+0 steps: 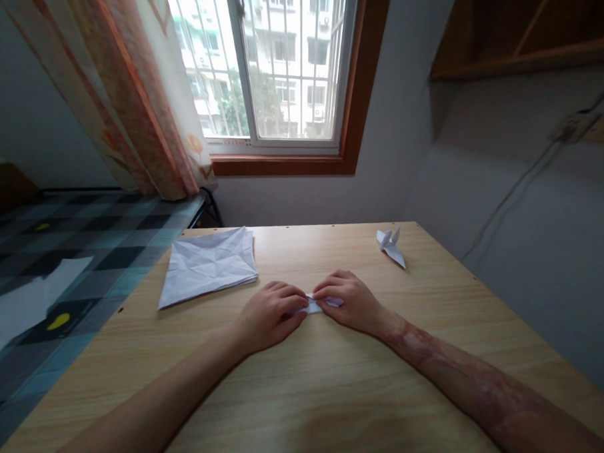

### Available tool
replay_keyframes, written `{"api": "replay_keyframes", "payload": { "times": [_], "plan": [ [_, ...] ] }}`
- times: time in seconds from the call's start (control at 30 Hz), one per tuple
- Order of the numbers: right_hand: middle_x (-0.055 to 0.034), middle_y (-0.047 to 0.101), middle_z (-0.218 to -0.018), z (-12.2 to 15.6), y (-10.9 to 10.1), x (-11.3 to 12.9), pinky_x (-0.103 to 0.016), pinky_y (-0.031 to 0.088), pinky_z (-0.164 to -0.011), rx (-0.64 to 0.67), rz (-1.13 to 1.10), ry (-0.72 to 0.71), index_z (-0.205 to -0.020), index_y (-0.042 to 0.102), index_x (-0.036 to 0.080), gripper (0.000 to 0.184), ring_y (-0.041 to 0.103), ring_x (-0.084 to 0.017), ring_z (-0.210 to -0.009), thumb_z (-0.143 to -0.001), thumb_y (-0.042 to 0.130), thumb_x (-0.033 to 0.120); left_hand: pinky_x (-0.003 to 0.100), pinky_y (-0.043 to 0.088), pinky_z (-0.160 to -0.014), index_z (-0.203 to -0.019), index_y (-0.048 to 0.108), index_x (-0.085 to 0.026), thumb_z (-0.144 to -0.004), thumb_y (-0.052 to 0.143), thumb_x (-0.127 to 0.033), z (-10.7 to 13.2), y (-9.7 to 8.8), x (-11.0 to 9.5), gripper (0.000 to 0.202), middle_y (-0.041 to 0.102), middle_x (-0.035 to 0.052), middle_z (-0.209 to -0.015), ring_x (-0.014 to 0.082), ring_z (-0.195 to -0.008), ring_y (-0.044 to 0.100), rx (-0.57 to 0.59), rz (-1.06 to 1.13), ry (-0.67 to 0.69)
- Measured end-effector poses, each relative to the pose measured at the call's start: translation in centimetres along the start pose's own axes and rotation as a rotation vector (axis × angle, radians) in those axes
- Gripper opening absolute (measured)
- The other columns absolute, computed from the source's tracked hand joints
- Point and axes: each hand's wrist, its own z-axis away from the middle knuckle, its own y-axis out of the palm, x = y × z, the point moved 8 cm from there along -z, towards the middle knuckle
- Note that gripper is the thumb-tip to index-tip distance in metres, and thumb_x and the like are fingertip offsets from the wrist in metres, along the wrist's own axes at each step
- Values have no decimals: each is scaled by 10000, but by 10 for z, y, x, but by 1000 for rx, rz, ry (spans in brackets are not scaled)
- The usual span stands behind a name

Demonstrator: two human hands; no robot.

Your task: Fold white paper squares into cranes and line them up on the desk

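A small folded piece of white paper [314,307] lies on the wooden table between my hands. My left hand [274,313] grips its left end, thumb and fingers closed on it. The right end is under the fingers of my right hand [349,301], which pinch and press it down. Only the middle of the paper and a bit of its right tip show; the rest is hidden by my fingers.
Creased white paper sheets [211,264] lie stacked at the table's back left. A folded white paper figure [391,246] stands at the back right. On the left, a checkered bed [106,224] holds more white paper [18,307]. Walls and a window [289,72] border the table [294,400].
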Motion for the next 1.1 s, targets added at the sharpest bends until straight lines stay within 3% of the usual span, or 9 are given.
{"api": "replay_keyframes", "payload": {
  "times": [0.2,0.43,0.57,0.67,0.8,0.93,1.1],
  "plan": [
    [-29,850,-1048,-1,-1,2,-419,555,-962,12,-16,-3,-1009,806,265,88,734,-236,-977,-994,779,183,440,587,-977,-1271,755,-270,-1069,652,-303,1,-4,1,229,782,87,-1308,271,-1134,751,-50,-52,-30],
    [-56,791,-1039,0,0,14,-412,532,-963,99,32,-62,-1059,762,249,74,711,-237,-965,-1003,734,209,433,557,-1058,-1167,777,-275,-1067,619,-205,-3,-3,-6,199,820,39,-1265,234,-1131,769,-8,-54,32],
    [-82,759,-1077,0,-2,18,-435,535,-978,139,-19,-55,-1150,753,231,201,708,-263,-1000,-956,771,278,462,524,-1114,-1119,777,-267,-1071,625,-249,-4,-6,-11,161,823,46,-1241,239,-1141,764,-5,-105,37],
    [-92,745,-1093,1,-4,16,-435,541,-960,155,-106,-55,-1202,772,228,248,703,-264,-997,-971,752,318,493,513,-1130,-1152,782,-262,-1072,630,-279,-2,-7,-11,173,795,70,-1349,266,-1199,744,-15,-162,28],
    [-93,740,-1131,3,-4,12,-432,561,-966,167,-193,-62,-1245,785,237,346,696,-267,-1028,-918,686,180,522,528,-1111,-1161,791,-257,-1066,613,-259,0,-5,-5,202,755,82,-1453,299,-1230,732,-19,-218,-26],
    [-97,744,-1237,4,-2,16,-470,561,-1052,197,-139,-89,-1302,748,263,499,699,-297,-1113,-819,728,141,515,570,-1084,-1227,766,-250,-1060,595,-232,0,-1,2,240,780,86,-1420,303,-1237,748,15,-143,-62],
    [-119,733,-1401,3,-2,24,-502,539,-1129,235,-100,-132,-1355,693,272,492,707,-324,-1255,-875,797,255,491,585,-1145,-1258,744,-253,-965,651,-175,1,0,7,318,785,92,-1412,299,-1324,737,28,17,-66]
  ]
}}
